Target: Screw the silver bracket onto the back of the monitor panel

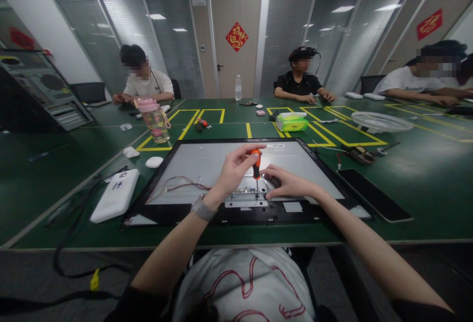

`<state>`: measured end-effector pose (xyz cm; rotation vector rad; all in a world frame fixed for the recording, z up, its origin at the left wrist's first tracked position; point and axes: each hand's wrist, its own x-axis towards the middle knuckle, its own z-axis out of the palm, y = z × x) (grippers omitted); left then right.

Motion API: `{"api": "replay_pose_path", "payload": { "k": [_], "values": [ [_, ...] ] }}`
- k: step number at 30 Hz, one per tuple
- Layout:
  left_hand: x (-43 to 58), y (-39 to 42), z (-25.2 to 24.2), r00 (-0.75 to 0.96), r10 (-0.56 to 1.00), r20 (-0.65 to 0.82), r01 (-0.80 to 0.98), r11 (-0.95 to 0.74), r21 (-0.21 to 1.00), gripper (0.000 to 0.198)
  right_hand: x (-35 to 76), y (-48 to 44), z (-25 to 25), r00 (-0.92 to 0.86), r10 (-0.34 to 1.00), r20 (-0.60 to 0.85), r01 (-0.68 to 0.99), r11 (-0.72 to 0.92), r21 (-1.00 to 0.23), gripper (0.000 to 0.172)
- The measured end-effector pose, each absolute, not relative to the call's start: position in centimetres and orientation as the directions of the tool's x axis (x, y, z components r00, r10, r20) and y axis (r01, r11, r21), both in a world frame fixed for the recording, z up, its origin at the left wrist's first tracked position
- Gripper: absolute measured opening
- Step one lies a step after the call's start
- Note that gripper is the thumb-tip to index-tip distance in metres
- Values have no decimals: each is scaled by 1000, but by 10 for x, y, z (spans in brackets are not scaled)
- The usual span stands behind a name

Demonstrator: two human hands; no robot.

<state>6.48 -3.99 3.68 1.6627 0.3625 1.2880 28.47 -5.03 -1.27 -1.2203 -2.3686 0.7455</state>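
My left hand (238,167) is closed round the handle of a screwdriver (256,165), orange and black, held upright. Its shaft points down at a small metal bracket (246,204) along the near edge of a flat display panel (185,162). The panel lies flat, its grey metal back upward within a black frame. Just right of the screwdriver's tip, my right hand (286,183) rests low over the panel with thumb and fingers apart. Thin wires (181,184) run across the panel's left part toward the bracket. Whether the tip sits in a screw is too small to tell.
Left of the panel lie a white power bank (115,196) and a white case (154,162), with a pink-lidded bottle (154,122) behind. To the right are a black phone (373,194) and a tape measure (360,154). A tissue pack (291,122) stands beyond. Several people sit across the table.
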Motion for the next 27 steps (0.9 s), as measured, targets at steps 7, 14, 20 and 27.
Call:
{"api": "replay_pose_path", "payload": {
  "k": [7, 14, 20, 27],
  "values": [
    [66, -38, 33, 411, 720, 560, -340, -448, 827, 30, 284, -51, -12, -558, 825, 89, 621, 486, -615, 67],
    [66, -38, 34, 398, 722, 565, -343, -455, 822, 30, 284, -50, -14, -556, 827, 82, 633, 486, -603, 66],
    [65, -40, 33, 431, 720, 544, -341, -428, 837, 32, 283, -51, -13, -551, 830, 88, 641, 488, -592, 63],
    [65, -39, 33, 455, 715, 531, -359, -398, 844, 34, 284, -50, -14, -556, 825, 102, 631, 499, -594, 63]
  ]
}}
